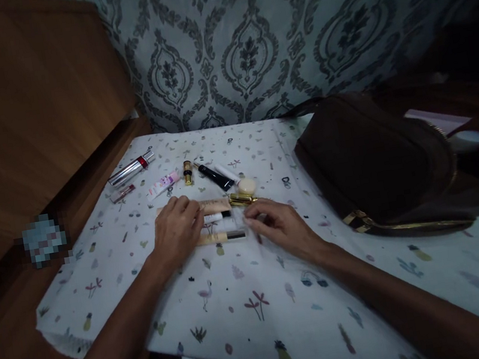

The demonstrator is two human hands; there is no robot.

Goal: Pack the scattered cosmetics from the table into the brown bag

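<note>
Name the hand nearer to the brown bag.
Right. The right hand is over the patterned tablecloth, to the left of the brown bag; the left hand is farther left, at the beige tubes.

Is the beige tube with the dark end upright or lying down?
Lying down: the beige tube stretches sideways along the patterned cloth, its dark end toward the right hand.

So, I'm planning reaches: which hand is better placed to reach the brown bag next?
Probably the right hand: it is nearer the brown bag; the left hand is farther off, over the beige tube.
</note>
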